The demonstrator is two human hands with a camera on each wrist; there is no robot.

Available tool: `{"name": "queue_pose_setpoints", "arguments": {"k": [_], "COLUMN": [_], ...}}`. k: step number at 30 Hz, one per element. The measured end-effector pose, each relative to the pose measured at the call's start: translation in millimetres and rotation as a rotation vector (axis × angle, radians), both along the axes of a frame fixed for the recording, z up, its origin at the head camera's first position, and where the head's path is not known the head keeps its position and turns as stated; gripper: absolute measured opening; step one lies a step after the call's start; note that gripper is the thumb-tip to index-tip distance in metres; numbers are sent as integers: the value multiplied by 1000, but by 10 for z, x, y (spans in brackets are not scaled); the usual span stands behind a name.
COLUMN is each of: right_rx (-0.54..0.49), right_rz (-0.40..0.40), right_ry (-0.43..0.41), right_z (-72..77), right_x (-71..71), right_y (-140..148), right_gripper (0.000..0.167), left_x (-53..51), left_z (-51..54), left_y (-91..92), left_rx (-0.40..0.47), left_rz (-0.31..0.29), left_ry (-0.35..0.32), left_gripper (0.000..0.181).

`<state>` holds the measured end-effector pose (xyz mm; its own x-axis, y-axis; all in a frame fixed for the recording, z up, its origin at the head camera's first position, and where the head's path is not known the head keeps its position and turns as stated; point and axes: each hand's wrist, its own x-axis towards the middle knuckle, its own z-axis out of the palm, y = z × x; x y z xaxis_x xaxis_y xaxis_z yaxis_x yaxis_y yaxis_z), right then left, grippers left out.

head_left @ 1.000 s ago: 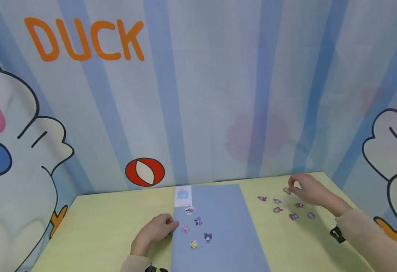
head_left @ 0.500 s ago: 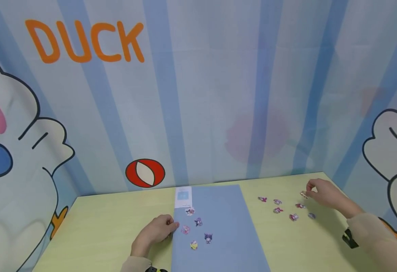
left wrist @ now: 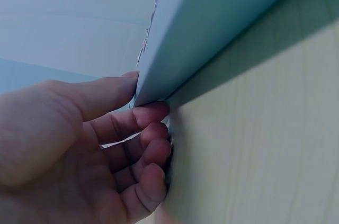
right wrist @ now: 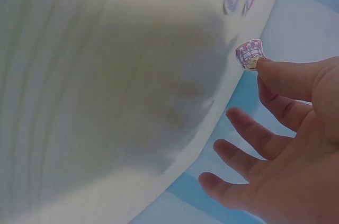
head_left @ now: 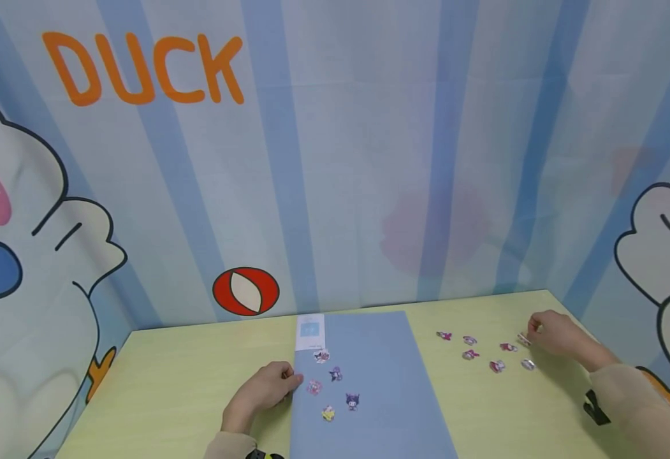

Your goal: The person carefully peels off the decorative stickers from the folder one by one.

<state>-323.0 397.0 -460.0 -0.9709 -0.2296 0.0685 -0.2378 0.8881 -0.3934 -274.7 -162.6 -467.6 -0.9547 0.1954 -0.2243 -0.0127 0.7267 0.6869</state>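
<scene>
My right hand (head_left: 555, 333), low over the far right of the table, pinches a small cut-out sticker (right wrist: 249, 54) between thumb and index finger. Its pink, white and yellow print shows in the right wrist view, and the other fingers stand spread apart. My left hand (head_left: 262, 386) grips the left edge of a blue board (head_left: 380, 370). In the left wrist view its thumb lies on the top side and the index finger curls beneath the edge. Several stickers, among them a dark-eared character (head_left: 352, 401) and a yellow one (head_left: 327, 414), lie on the board.
Several loose stickers (head_left: 470, 354) lie on the pale yellow table (head_left: 185, 382), right of the board. A white card with a blue square (head_left: 310, 331) is at the board's far left corner. A printed curtain (head_left: 346, 159) stands behind the table.
My right hand has moved to the right and then down toward the tabletop, still pinching the sticker. The left hand stays at the board's edge.
</scene>
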Motion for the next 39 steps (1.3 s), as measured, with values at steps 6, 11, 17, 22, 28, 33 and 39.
{"name": "queue_pose_setpoints", "arguments": {"k": [6,11,17,22,28,33,39], "right_rx": [54,55,76,88,93,97,105], "right_rz": [-34,-66,-88,-101,-118,-126,-145], "right_ry": [-2,-52,-86,-90,-91,-94,-82], "right_z": [-76,-77,-58,-53,-64,-56,-50], "right_x": [-52,-67,-77,-79,-94,-95,-85], "right_y": [19,4,-14,-11,-9,-19,-82], "right_gripper": [11,10,9,8,8,7,5], "left_x": [14,15,15,15,22,27,28], "left_z": [24,33,29,36,44,54,33], "left_y": [1,5,16,21,13,14,17], "left_rx": [1,0,-1,-7,-7,-6,-6], "left_rz": [10,7,15,18,12,17,20], "left_ry": [-6,-3,-15,-18,-13,-16,-17], "left_gripper": [23,23,22,22,23,23,22]}}
